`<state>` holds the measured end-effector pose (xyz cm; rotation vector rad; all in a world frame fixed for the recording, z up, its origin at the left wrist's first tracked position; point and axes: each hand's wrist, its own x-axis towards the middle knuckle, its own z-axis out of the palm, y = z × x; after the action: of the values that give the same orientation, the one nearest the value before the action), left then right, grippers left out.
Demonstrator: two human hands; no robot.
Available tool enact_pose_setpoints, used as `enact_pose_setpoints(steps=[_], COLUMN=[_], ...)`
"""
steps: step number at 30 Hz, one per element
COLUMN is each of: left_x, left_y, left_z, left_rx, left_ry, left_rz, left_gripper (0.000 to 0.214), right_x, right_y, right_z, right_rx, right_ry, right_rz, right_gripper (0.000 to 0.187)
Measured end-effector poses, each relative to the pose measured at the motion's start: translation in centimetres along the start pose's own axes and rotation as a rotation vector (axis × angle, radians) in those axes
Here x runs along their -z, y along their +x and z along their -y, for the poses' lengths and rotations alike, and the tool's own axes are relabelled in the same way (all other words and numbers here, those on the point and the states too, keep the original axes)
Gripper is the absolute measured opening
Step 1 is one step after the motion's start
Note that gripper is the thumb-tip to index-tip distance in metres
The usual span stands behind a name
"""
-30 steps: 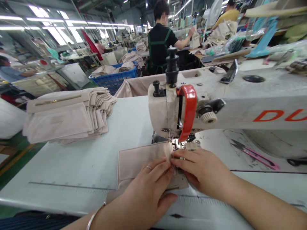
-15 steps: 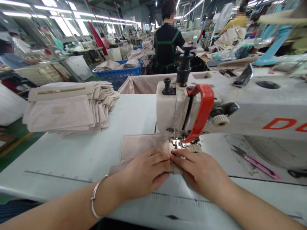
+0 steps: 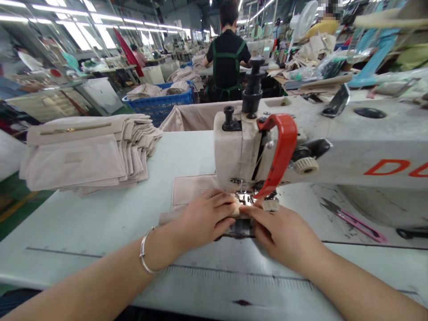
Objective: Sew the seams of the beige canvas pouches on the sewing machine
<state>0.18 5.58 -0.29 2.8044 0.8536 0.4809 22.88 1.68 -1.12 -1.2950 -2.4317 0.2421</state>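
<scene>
A pale pink fabric piece [image 3: 190, 189] lies on the sewing table, its right part under the presser foot [image 3: 245, 199] of the sewing machine [image 3: 230, 154]. My left hand [image 3: 204, 218], with a silver bangle at the wrist, presses on the piece just left of the foot, fingers close together. On the other side, my right hand [image 3: 284, 232] has its fingertips on the near right edge of the fabric, right by the foot. Its thumb and lower fingers are partly hidden. The red finger guard [image 3: 281, 151] hangs down above the right fingertips.
A stack of sewn pink fabric pieces [image 3: 75, 156] sits at the table's left. Pink-handled thread snips [image 3: 357, 223] lie right of the hands. Beyond the table are a fabric-lined bin [image 3: 194, 117], a blue basket [image 3: 157, 109] and a person [image 3: 229, 62] facing away.
Both hands and the fabric piece have moved forward, away from me, under the presser foot. More of the metal plate shows in front of the foot. The view has shifted slightly.
</scene>
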Motion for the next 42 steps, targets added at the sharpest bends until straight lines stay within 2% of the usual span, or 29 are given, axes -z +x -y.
enact_pose_setpoints(steps=[3, 5, 9, 12, 15, 18, 21, 24, 27, 31, 36, 42], left_x=[-0.3, -0.5, -0.6, -0.2, 0.0, -0.1, -0.2, -0.2, -0.3, -0.5, -0.8, -0.7], left_y=[-0.5, -0.8, -1.1, -1.0, -0.5, -0.1, -0.1, -0.4, -0.5, -0.4, -0.5, -0.5], left_z=[-0.3, -0.2, 0.3, 0.5, 0.3, -0.2, -0.7, -0.9, -0.9, -0.8, -1.0, -1.2], left_rx=[0.016, -0.004, 0.065, 0.148, 0.171, 0.196, 0.231, 0.236, 0.224, 0.247, 0.107, 0.060], left_ry=[0.107, 0.117, -0.010, -0.027, -0.030, -0.109, -0.095, -0.020, -0.066, -0.190, -0.145, -0.046], left_rz=[-0.062, -0.108, -0.096, -0.118, -0.142, -0.157, -0.167, -0.162, -0.158, -0.151, -0.176, -0.158], left_gripper=[0.020, 0.018, 0.017, 0.028, 0.027, 0.016, 0.026, 0.037, 0.025, 0.022, 0.014, 0.019], right_x=[0.4, 0.5, 0.7, 0.8, 0.7, 0.6, 0.4, 0.2, -0.1, -0.1, -0.2, -0.9], right_y=[-0.1, 0.1, 0.6, 0.6, 0.4, 0.2, 0.2, 0.2, 0.2, 0.1, 0.1, 0.3], right_z=[-0.6, -1.0, -1.5, -1.7, -1.6, -1.3, -1.0, -1.0, -1.2, -1.0, -0.1, 0.5], right_rx=[-0.066, -0.105, -0.101, -0.125, -0.128, -0.037, 0.017, 0.033, 0.038, 0.040, -0.036, 0.063], right_ry=[-0.052, -0.143, -0.281, -0.318, -0.250, -0.045, 0.078, 0.090, 0.090, 0.074, 0.089, 0.101], right_rz=[-0.136, -0.170, -0.128, -0.093, -0.110, -0.117, -0.088, -0.097, -0.116, -0.121, -0.080, -0.114], right_gripper=[0.020, 0.018, 0.019, 0.027, 0.026, 0.013, 0.013, 0.012, 0.012, 0.016, 0.016, 0.018])
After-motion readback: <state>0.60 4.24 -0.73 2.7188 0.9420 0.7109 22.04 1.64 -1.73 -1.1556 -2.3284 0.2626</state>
